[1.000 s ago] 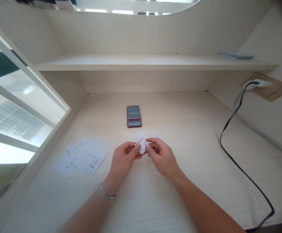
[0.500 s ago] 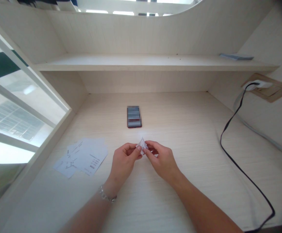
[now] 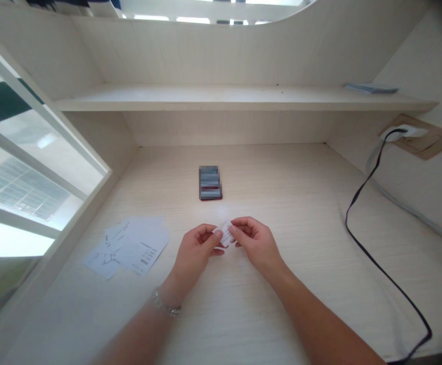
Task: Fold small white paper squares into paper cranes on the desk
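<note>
Folded paper (image 3: 225, 234) between left hand (image 3: 196, 250), right hand (image 3: 258, 245).

Pale wood-grain tabletop (image 3: 281, 203) here, matching shelf (image 3: 190, 96) across the back. It's pretty bright past the white bars (image 3: 15, 219) on the left, wall socket (image 3: 426, 143) on the right.

The little piece of paper (image 3: 225, 237) is white, with small gray marks on it. It is folded up small and looks like a tipped square. The left hand (image 3: 194, 251) pinches one side and the right hand (image 3: 258, 246) pinches the other. The thumbs hide some of it. It is on the near side of the dark flat thing (image 3: 210, 182), a bit to its right, not touching it.
</note>
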The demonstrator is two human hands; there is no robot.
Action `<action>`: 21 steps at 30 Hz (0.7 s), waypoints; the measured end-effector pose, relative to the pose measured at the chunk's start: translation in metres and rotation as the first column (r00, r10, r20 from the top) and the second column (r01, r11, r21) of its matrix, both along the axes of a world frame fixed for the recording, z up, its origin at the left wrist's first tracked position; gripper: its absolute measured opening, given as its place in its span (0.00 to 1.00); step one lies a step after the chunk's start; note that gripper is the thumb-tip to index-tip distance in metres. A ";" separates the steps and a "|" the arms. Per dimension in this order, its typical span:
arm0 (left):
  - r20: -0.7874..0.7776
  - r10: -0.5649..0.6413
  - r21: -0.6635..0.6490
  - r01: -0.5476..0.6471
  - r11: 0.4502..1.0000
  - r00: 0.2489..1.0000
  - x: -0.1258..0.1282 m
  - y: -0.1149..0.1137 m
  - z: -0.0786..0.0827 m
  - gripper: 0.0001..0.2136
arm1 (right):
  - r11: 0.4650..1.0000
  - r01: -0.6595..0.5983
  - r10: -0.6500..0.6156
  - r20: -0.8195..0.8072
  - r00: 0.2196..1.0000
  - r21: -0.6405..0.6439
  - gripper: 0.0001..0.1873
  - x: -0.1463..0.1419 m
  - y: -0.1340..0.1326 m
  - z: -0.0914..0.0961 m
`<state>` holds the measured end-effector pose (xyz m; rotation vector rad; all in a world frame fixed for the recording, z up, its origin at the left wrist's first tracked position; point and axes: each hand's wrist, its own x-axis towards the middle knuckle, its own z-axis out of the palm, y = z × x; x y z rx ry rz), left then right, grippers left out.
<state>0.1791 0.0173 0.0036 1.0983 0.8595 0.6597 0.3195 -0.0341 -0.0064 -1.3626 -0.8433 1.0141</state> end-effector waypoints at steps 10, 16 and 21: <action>0.031 -0.103 -0.032 0.104 0.994 0.994 0.001 -0.002 0.002 0.09 | 0.999 0.032 -0.039 0.311 0.950 0.026 0.09 -0.002 -0.004 0.005; 0.081 -0.166 0.006 0.167 0.986 0.983 -0.001 -0.003 0.003 0.11 | 0.997 0.014 -0.044 0.441 0.896 0.072 0.07 -0.004 -0.007 0.009; 0.111 -0.135 0.000 0.136 0.991 0.985 -0.001 -0.003 0.005 0.15 | 0.994 -0.016 -0.046 0.534 0.844 0.110 0.07 -0.003 -0.009 0.008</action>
